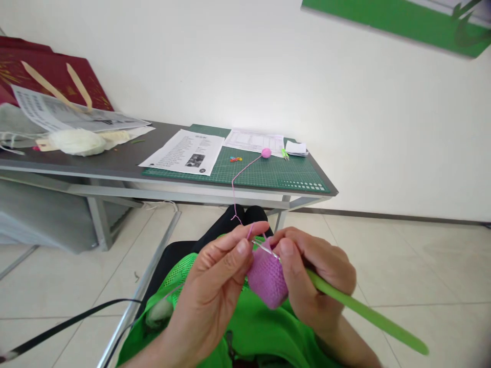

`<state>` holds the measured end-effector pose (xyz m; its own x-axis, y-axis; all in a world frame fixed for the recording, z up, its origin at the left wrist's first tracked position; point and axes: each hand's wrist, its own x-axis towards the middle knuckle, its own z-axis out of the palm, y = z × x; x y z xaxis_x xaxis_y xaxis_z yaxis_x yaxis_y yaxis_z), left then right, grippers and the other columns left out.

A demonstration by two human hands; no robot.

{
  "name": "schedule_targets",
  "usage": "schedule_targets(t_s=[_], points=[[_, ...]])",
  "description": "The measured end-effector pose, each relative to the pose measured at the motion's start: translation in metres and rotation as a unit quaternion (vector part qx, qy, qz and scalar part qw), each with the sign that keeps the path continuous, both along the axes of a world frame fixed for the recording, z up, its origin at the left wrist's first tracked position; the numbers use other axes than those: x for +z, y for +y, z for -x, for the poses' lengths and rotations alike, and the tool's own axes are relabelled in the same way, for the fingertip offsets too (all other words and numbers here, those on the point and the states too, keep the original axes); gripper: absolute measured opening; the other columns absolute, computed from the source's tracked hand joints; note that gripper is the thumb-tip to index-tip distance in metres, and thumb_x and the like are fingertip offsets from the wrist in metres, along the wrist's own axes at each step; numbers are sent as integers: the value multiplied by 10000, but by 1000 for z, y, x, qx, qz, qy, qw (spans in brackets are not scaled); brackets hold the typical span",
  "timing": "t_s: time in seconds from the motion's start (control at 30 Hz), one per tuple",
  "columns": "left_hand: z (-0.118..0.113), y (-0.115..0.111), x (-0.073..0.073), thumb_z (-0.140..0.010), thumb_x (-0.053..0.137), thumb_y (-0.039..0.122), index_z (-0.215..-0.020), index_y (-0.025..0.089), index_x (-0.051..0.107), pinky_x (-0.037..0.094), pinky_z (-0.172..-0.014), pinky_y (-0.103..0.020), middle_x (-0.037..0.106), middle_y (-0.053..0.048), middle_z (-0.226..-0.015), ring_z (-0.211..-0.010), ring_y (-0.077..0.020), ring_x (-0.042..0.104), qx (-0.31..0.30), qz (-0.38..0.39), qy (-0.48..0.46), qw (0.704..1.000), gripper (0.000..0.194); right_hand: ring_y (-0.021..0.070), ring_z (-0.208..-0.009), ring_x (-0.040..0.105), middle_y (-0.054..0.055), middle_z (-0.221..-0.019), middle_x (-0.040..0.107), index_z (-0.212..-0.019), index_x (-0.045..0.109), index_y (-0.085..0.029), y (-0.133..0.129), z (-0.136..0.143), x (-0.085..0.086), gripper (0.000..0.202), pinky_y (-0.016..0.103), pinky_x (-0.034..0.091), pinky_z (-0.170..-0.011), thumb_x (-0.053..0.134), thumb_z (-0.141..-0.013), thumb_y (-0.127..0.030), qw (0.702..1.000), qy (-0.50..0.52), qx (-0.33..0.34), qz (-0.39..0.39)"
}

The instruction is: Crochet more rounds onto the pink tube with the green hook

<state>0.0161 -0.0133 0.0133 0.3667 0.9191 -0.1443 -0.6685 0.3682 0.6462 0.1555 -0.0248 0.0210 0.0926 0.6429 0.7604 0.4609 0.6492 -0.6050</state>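
A pink crocheted piece (268,278) hangs between my two hands above my lap. My left hand (224,268) pinches its upper left edge, and pink yarn passes over the raised index finger. Closed around a crochet hook with a green handle (368,312) is my right hand (316,271); the hook's metal tip lies at the top edge of the piece, by my left fingertips. From my left hand the yarn (233,191) runs up over the table edge to a small pink ball (266,153) on the green cutting mat (253,174).
Printed sheets (184,152), colored stitch markers (236,159), small green-handled scissors (285,154) and white paper slips (296,148) lie on the table. At its left are white yarn (79,141) and a dark red bag (49,76). The table's front edge (215,187) is beyond my knees.
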Motion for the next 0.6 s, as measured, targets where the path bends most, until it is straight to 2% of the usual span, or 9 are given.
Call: schedule_targets(t_s=[0.13, 0.23, 0.3, 0.43, 0.53, 0.6], points=[[-2, -5, 2, -783, 862, 287, -998, 197, 850, 524, -794, -56, 802, 6, -1012, -878, -78, 682, 22, -32, 27, 999, 233, 92, -509, 580, -31, -599, 622, -693, 591, -193, -1, -1, 6, 235, 222, 457, -469, 540, -894, -83, 999, -25, 2, -21], [-3, -6, 2, -814, 837, 256, -1052, 269, 838, 536, -826, -88, 796, 23, -1144, -989, -110, 707, -9, -82, 38, 996, 239, 91, -474, 552, -38, -559, 586, -693, 586, -196, -2, -2, 9, 235, 221, 441, -441, 530, -886, -75, 999, -28, 14, -29], [-4, -7, 1, -843, 812, 248, -1099, 340, 819, 531, -837, -91, 804, 36, -1139, -1000, -108, 725, -41, -131, 37, 990, 273, 95, -460, 541, -36, -550, 569, -693, 577, -196, -2, -4, 11, 230, 232, 451, -444, 524, -879, -72, 998, -28, 27, -40], [-1, -10, 1, -854, 800, 214, -1159, 407, 786, 533, -809, -93, 814, 31, -974, -868, -85, 733, -38, -189, 92, 977, 361, 113, -546, 585, -19, -574, 590, -678, 542, -191, -4, -8, 19, 230, 267, 545, -568, 540, -863, -53, 995, -82, 58, -29], [2, -13, 3, -839, 814, 230, -1165, 415, 782, 532, -686, -90, 774, 37, -809, -681, -61, 668, -38, -179, 114, 976, 376, 106, -547, 516, -29, -579, 566, -683, 505, -209, -7, -11, 25, 232, 286, 562, -600, 551, -861, -68, 991, -117, 64, -19], [2, -15, 4, -841, 811, 247, -1156, 415, 785, 491, -611, -81, 746, 36, -792, -630, -49, 605, -52, -153, 96, 982, 357, 102, -528, 469, -38, -577, 550, -705, 515, -220, -10, -12, 26, 220, 308, 582, -639, 545, -873, -82, 990, -126, 55, -18]])
